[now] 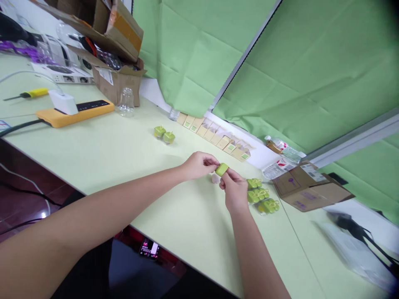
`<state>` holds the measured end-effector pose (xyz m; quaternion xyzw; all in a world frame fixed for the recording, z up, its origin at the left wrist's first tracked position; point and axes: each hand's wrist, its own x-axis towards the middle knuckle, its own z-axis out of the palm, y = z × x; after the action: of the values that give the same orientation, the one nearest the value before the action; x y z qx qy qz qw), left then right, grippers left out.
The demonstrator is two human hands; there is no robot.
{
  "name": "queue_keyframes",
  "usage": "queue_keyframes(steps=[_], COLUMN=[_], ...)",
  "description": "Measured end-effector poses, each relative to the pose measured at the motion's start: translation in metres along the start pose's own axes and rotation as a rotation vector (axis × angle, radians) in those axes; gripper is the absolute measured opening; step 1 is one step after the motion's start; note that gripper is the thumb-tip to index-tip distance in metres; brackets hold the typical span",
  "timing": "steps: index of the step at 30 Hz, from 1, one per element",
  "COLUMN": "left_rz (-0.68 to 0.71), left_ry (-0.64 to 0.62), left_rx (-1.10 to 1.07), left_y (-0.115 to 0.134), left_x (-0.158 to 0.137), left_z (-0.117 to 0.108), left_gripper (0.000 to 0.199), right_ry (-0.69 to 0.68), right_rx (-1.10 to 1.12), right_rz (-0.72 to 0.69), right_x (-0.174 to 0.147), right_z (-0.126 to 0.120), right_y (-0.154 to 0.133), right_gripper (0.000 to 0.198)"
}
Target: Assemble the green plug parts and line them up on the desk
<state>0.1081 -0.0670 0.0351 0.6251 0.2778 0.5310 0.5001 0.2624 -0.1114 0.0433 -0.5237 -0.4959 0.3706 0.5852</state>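
Observation:
A small green cap-like piece [222, 169] with rounded corners is held above the table between my two hands. My left hand [202, 165] is closed, its fingertips pinching at the left edge of the piece. From the right, my right hand [234, 187] grips the same piece between thumb and fingers. Just below it shows a small pale, round thing [215, 178], too blurred to name. Right beside my right hand, several small clear cups with green lids and loops [262, 195] stand grouped. Two more such green-lidded cups [164, 135] sit farther back on the left.
Small tan cartons [215, 135] line the wall by the green curtain [193, 54]. An orange power strip [75, 113], a clear plastic bottle [126, 101] and cardboard boxes [116, 79] occupy the left. Plastic bottles [285, 151] and an open cardboard box [308, 187] lie at right.

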Motion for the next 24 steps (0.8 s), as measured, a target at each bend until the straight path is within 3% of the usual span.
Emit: queue_keyframes(steps=[5,9,13,19,24], left_rz=[-0.045,-0.039,0.016,0.233,0.231], left_ry=[-0.042,-0.037,-0.045,-0.104,-0.178], left_rx=[-0.113,-0.063,0.115,0.599,0.567], left_y=[-0.001,-0.002,0.001,0.008,0.007], left_x=[0.001,0.000,-0.002,-0.005,-0.006], left_z=[-0.003,-0.001,-0.002,-0.013,-0.015], left_gripper=[0.007,0.010,0.010,0.014,0.021], right_ry=[-0.013,-0.012,-0.005,0.000,-0.048], right_rx=[-0.096,-0.203,-0.227,-0.225,-0.200], right_rz=[-0.092,-0.163,-0.196,-0.177,-0.170], right_x=[-0.003,-0.007,-0.011,-0.012,-0.007], right_z=[0.001,0.003,0.006,0.008,0.003], right_y=[0.000,-0.003,-0.007,-0.003,0.000], right_gripper=[0.029,0.031,0.031,0.034,0.035])
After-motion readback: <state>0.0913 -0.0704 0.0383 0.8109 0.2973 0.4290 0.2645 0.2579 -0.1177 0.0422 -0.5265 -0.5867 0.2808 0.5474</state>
